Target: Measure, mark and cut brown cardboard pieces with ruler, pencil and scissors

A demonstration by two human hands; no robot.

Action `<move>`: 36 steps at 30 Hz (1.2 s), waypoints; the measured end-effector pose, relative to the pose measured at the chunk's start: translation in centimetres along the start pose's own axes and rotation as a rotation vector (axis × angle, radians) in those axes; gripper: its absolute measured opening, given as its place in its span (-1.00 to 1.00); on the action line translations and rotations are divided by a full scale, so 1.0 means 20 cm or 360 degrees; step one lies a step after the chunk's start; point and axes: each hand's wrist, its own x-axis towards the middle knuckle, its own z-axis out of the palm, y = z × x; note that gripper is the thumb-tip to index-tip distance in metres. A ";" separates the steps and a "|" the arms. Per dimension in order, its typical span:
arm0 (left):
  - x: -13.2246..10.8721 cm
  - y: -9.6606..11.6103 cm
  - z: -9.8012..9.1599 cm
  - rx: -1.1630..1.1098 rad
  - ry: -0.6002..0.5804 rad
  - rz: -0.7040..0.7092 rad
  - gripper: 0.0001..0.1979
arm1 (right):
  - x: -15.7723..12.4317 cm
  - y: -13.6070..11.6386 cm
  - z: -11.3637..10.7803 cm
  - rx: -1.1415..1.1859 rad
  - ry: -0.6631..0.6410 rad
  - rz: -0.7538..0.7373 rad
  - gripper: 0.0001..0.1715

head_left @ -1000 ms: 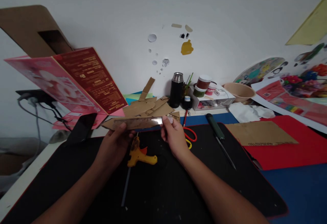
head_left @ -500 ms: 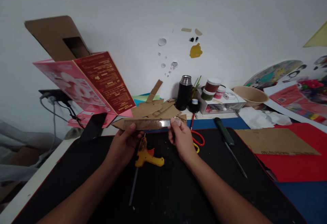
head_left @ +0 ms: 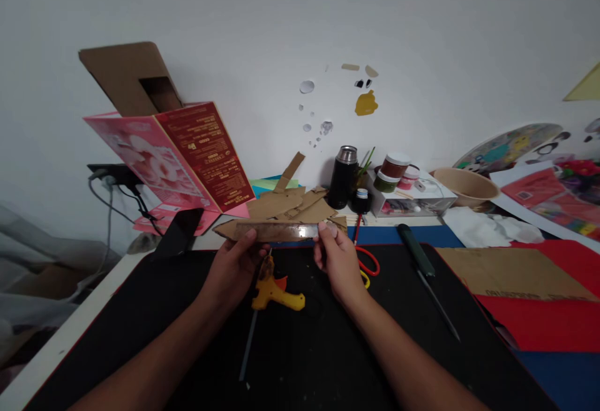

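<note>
Aligning seems in hand: the left grip point(head_left: 234, 268) pinches pointed brown cardboard point(head_left: 225, 230) with a shiny, straight ruler point(head_left: 281, 231) (above the black mat point(head_left: 300, 355)); the right grip point(head_left: 341, 263) pinches the ruler's end; next calls for steadiness.

Left hand point(head_left: 234, 267): bare, with a thumb and fingers that have round tips.
Left thumb point(head_left: 244, 242): short and rounded at the end; its nail is too small to see well.
Left wrist point(head_left: 210, 295): bare, and thinner than the arm below it.
Left forearm point(head_left: 164, 342): bare and smooth, long, getting fatter all the way to the bottom of the view.
Right hand point(head_left: 341, 264): bare too, with a smooth, rounded back.
Right thumb point(head_left: 327, 236): rounded, with its tip hard to make out.
Right wrist point(head_left: 359, 302): bare and narrow.
Right forearm point(head_left: 403, 348): bare, smooth and long, wider near the bottom.
</note>
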 end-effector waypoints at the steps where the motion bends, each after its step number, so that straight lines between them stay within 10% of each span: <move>1: 0.00 0.00 0.00 0.0003 0.0002 -0.0004 -0.64 | 0.00 0.00 0.00 0.0002 -0.0002 -0.0001 -0.26; 36: 0.01 -0.02 -0.02 -0.0007 -0.0008 -0.0004 -0.54 | 0.01 0.01 0.00 -0.0041 0.0007 -0.0010 -0.23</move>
